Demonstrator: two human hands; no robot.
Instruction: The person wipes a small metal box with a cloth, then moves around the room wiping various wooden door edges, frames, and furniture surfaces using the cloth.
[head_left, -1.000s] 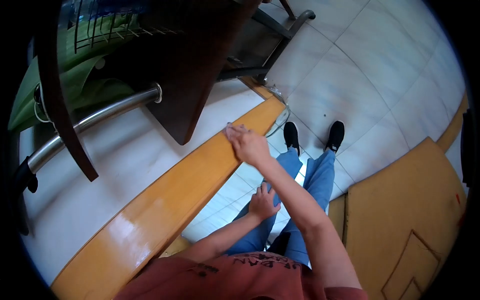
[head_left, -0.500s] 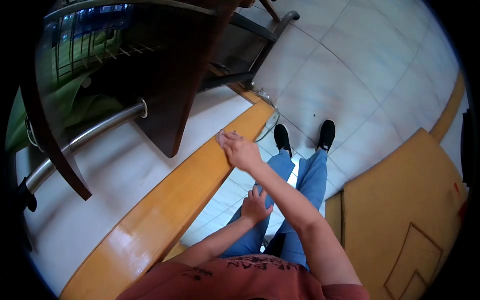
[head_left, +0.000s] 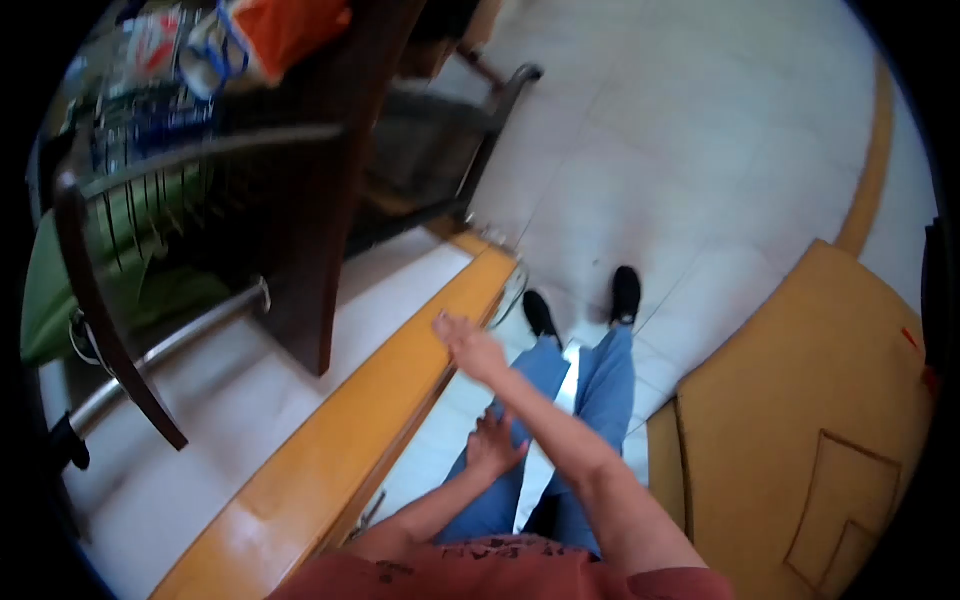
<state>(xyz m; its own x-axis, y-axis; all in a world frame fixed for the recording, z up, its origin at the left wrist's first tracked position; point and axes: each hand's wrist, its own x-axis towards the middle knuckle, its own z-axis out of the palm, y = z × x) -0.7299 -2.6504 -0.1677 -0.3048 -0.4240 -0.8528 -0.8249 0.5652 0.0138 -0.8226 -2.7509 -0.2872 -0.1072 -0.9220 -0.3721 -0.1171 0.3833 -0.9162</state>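
Observation:
My right hand reaches onto a long yellow-brown wooden ledge, near its far end. Its fingers press down on a small greyish-pink cloth, which is mostly covered and blurred. On the thigh of my blue jeans rests my left hand, fingers spread, holding nothing. It stays below the ledge and apart from it.
To the left of the ledge stands a dark wooden chair-like frame with a metal bar. Behind it are green fabric and an orange bag. A tan padded panel lies to the right, over pale floor tiles.
My view has tilted, so the ledge and frame sit lower and the orange bag shows. My right hand stays near the ledge's far end; my left remains on the thigh, its fingers more spread.

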